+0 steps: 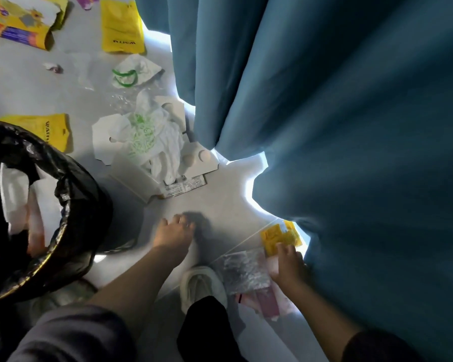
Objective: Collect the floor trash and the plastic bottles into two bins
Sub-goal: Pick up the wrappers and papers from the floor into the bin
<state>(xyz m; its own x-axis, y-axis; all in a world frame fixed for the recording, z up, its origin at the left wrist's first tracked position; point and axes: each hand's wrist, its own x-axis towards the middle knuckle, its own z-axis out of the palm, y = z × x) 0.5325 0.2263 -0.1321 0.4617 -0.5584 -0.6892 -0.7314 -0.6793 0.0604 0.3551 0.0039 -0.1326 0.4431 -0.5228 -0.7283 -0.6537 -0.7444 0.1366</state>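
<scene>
My right hand (288, 265) grips a small yellow packet (277, 237) at the foot of the blue curtain, with a crinkled clear plastic wrapper (243, 273) and pinkish wrappers (270, 301) under it. My left hand (173, 233) hovers over the bare floor with its fingers apart and holds nothing. A bin lined with a black bag (71, 205) stands at the left, with white and pink trash inside. On the floor ahead lie a flattened white carton (107, 137) and a white plastic bag with green print (154, 137).
A blue curtain (324, 100) fills the right side down to the floor. Farther off lie yellow bags (122, 27) (50, 129), a yellow printed box (24, 19), a white bag with green handles (134, 71) and small scraps. My white shoe (202, 283) is between my arms.
</scene>
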